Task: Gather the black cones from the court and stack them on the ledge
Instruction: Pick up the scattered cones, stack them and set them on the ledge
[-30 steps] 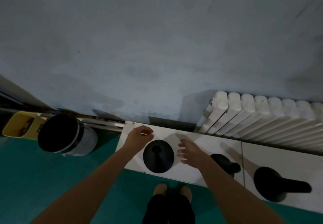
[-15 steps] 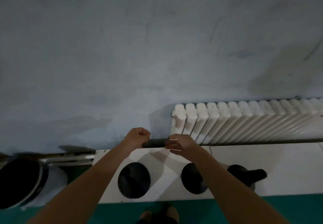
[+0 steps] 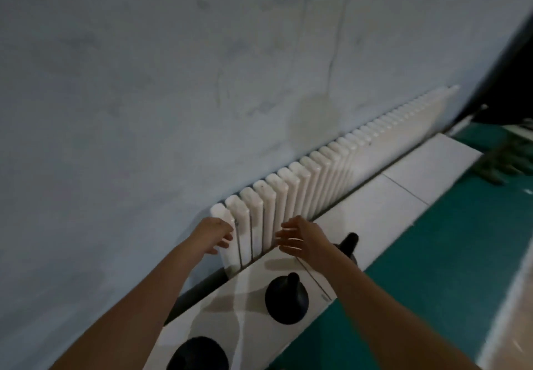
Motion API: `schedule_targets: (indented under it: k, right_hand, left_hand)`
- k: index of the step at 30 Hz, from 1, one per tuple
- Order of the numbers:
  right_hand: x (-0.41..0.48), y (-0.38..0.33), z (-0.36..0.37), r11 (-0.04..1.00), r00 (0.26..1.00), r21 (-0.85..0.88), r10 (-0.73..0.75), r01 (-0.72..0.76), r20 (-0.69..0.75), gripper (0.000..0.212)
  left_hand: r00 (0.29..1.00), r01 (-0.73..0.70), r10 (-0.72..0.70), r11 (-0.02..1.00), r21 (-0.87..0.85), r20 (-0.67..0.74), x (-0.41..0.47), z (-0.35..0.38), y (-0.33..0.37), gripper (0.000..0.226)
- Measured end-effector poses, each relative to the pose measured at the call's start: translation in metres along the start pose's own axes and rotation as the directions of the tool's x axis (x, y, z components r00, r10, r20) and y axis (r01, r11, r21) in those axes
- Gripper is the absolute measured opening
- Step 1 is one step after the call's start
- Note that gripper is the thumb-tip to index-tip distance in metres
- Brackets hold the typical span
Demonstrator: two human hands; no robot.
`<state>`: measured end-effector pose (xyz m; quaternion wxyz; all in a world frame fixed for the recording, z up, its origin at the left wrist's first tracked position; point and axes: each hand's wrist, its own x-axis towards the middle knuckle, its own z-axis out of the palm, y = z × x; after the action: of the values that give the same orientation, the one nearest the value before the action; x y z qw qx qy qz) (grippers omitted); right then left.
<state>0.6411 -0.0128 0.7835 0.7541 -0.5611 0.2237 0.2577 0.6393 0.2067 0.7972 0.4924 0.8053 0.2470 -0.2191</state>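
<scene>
While cones (image 3: 287,302) stand, hands (image 3: 215,235) (image 3: 302,238) seem empty

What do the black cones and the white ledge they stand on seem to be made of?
The black cones look like matte rubber or plastic: dull, no glints. The ledge looks like glazed white tile: smooth, thin joint lines, faint sheen.

In front of me a white radiator (image 3: 331,173) runs along the grey wall (image 3: 173,81); at my right is green floor (image 3: 432,254).
</scene>
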Motion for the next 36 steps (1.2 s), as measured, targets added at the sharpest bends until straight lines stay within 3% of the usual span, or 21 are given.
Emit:
schedule_targets:
  k: [9,15,24,29,36]
  right_hand:
    - [-0.085,0.057,-0.064,0.972,0.950,0.225,0.000,0.073,-0.311,0.028]
    - [-0.167,0.112,-0.120,0.938,0.830,0.306,0.034,0.166,-0.556,0.025]
    - [-0.305,0.209,-0.180,0.806,0.626,0.471,0.166,0.360,-0.762,0.028]
    - [-0.385,0.269,-0.203,0.708,0.544,0.542,0.263,0.453,-0.797,0.030]
    - [-0.531,0.399,-0.232,0.564,0.363,0.580,0.457,0.588,-0.812,0.035]
  left_hand:
    - [0.937,-0.207,0.163,0.972,0.116,0.309,-0.014,0.077,0.004,0.015]
    - [0.778,-0.393,0.212,0.898,0.196,0.591,-0.061,0.163,0.011,0.021]
    - [0.558,-0.579,0.092,0.755,0.307,0.825,-0.165,0.286,-0.007,0.016]
    - [0.444,-0.685,0.037,0.659,0.312,0.895,-0.240,0.350,-0.035,0.019]
    - [0.305,-0.781,-0.123,0.536,0.321,0.945,-0.401,0.450,-0.119,0.021]
